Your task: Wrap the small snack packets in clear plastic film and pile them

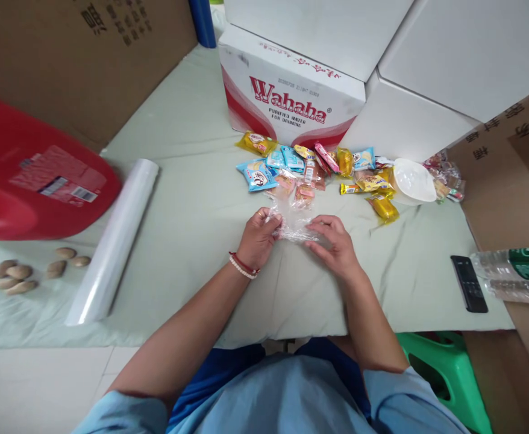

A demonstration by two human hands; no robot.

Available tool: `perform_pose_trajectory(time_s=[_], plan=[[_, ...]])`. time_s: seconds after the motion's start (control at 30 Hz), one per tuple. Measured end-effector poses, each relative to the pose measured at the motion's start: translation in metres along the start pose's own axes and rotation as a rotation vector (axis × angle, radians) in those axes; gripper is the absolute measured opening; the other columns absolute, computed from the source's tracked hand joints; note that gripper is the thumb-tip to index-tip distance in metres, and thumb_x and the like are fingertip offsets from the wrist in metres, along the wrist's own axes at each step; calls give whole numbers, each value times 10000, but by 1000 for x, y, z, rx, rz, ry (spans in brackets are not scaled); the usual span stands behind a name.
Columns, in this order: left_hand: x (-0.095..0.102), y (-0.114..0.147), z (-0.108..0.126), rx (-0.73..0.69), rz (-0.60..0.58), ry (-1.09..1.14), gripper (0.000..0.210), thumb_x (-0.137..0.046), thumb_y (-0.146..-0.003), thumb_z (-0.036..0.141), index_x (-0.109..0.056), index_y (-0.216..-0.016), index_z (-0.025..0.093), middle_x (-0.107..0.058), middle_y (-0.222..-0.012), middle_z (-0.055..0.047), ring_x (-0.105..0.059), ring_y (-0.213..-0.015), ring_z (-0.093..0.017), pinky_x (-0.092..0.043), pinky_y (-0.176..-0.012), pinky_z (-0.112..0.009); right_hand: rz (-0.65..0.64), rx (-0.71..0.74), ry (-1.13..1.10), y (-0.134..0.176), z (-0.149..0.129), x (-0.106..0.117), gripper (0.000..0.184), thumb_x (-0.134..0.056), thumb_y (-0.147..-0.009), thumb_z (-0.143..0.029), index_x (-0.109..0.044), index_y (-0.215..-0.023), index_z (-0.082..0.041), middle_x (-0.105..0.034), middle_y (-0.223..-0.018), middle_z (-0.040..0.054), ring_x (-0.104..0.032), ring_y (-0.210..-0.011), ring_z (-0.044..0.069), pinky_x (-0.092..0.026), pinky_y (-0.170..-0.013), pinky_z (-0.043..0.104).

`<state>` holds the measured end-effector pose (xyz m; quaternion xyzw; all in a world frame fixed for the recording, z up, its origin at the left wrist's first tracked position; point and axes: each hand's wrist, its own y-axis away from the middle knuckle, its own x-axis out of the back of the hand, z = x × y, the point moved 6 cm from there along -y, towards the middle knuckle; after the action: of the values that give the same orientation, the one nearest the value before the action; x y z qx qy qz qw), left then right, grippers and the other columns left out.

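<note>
A crumpled clear plastic bag [295, 228] lies in front of me on the cloth-covered table. My left hand [259, 236] pinches its left side between thumb and fingers. At the bag's right edge is my right hand [334, 241], thumb and fingers apart and the fingertips touching the plastic. Just beyond the bag, partly seen through it, are small pink-labelled packets [304, 194]. Behind these is a row of wrapped snacks, among them a blue packet [258, 176] and a yellow packet [256, 143].
A Wahaha carton [291, 96] stands behind the snacks. To the right are a white bowl [413, 181], a black phone [469, 283] and plastic bottles [513, 265]. On the left lie a plastic film roll [113, 244], several brown stone-like lumps [19, 272] and a red jug [43, 175].
</note>
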<state>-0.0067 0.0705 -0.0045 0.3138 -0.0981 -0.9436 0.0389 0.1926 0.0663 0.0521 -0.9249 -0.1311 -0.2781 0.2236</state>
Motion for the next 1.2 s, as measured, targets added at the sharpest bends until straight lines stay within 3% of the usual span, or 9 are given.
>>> perform_pose_trajectory(time_s=[0.1,0.17,0.27,0.4,0.57,0.67,0.83,1.03,1.2], plan=[[-2,1,1,41,-36,7,632,-914,-665,625,-514,-931,214,-608,-815,44,-568,-618,-83,-440,-498,-189,14,-74,50,1,3,-7,206,-617,-1005,-408,-769,-977,-272,-697,-911,59,-656,-803,206,-561,-774,368],[-6,3,-1,70,-92,-57,713,-911,-630,674,-536,-1026,216,-662,-914,10,-608,-640,-106,-448,-478,-205,56,-127,65,3,3,-9,203,-632,-990,-408,-769,-951,-263,-692,-861,49,-613,-699,183,-534,-682,338],[-12,5,-5,91,-184,-229,666,-983,-564,532,-597,-978,181,-676,-863,2,-584,-622,-104,-444,-490,-211,78,-171,30,9,-4,-14,176,-690,-940,-411,-777,-901,-263,-685,-818,38,-593,-667,171,-510,-648,317],[-18,8,-12,125,-259,-238,524,-987,-576,405,-596,-831,167,-571,-664,59,-494,-567,-76,-425,-513,-207,101,-382,-273,24,0,-22,201,-804,-854,-451,-771,-845,-252,-664,-725,3,-552,-605,143,-468,-576,279],[-22,12,-14,187,-283,-53,662,-1018,-548,326,-575,-1024,201,-669,-894,22,-637,-720,-110,-560,-645,-237,147,-602,-669,42,9,-28,309,-878,-774,-496,-790,-918,-237,-692,-726,-5,-594,-582,127,-532,-570,274],[-21,13,-18,222,-283,-58,627,-1014,-580,381,-576,-990,198,-696,-944,1,-700,-761,-143,-609,-695,-289,192,-629,-693,45,6,-28,362,-896,-734,-515,-792,-935,-232,-729,-784,12,-645,-613,139,-589,-601,298],[-18,12,-22,241,-350,-201,526,-946,-660,564,-655,-775,141,-676,-685,-31,-651,-588,-141,-500,-530,-238,194,-616,-575,45,-1,-30,317,-862,-780,-501,-756,-895,-225,-675,-674,-22,-586,-515,112,-541,-515,258],[-13,7,-14,213,-251,-141,529,-941,-662,571,-612,-646,157,-630,-615,-5,-503,-466,-68,-365,-439,-203,259,-640,-650,48,-1,-23,334,-862,-767,-501,-714,-820,-207,-672,-650,-21,-541,-482,90,-469,-466,215],[-14,7,-6,231,-222,-54,515,-968,-627,490,-576,-621,157,-590,-611,15,-490,-486,-56,-397,-456,-179,352,-705,-823,48,-1,-14,383,-905,-700,-494,-690,-820,-201,-670,-659,-29,-490,-461,65,-412,-412,181]])
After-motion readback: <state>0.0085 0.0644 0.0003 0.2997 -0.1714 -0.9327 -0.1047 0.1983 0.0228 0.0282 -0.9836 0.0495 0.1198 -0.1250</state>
